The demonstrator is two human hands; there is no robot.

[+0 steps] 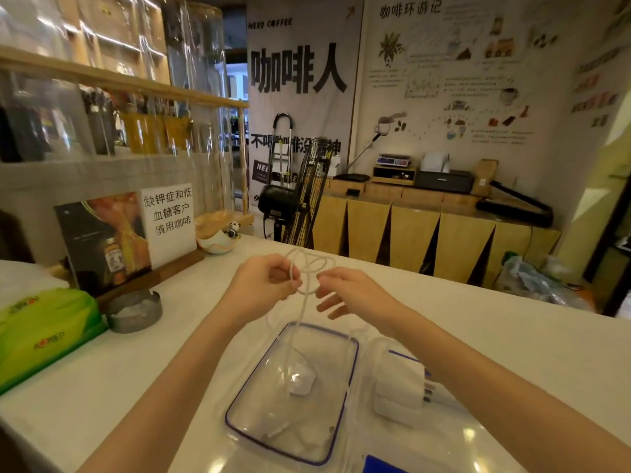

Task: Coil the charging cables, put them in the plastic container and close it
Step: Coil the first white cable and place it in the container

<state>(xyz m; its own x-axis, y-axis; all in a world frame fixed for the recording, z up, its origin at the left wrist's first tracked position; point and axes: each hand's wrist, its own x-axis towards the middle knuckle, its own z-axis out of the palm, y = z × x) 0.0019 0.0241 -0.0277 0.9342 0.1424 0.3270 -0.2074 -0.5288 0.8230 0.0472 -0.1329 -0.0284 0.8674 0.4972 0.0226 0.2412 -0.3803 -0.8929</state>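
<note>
A white charging cable (pixel 309 264) is held up above the counter in a few loops. My left hand (pixel 264 285) pinches the loops together. My right hand (pixel 345 291) holds the strand beside them, its lower fingers spread. One strand (pixel 299 322) hangs down to a small white plug (pixel 302 378) that appears to lie inside the clear plastic container (pixel 351 356), which has a blue rim and stands open below my hands. A white charger block (pixel 399 387) with prongs lies to the container's right, partly behind my right forearm.
A green tissue pack (pixel 44 329) and a metal ashtray (pixel 135 312) sit at the left. A sign stand (pixel 136 230) and a small bowl (pixel 215 242) stand behind them. Something blue (pixel 382 465), only partly in view, lies at the bottom edge. The counter's far edge (pixel 478 285) runs behind my hands.
</note>
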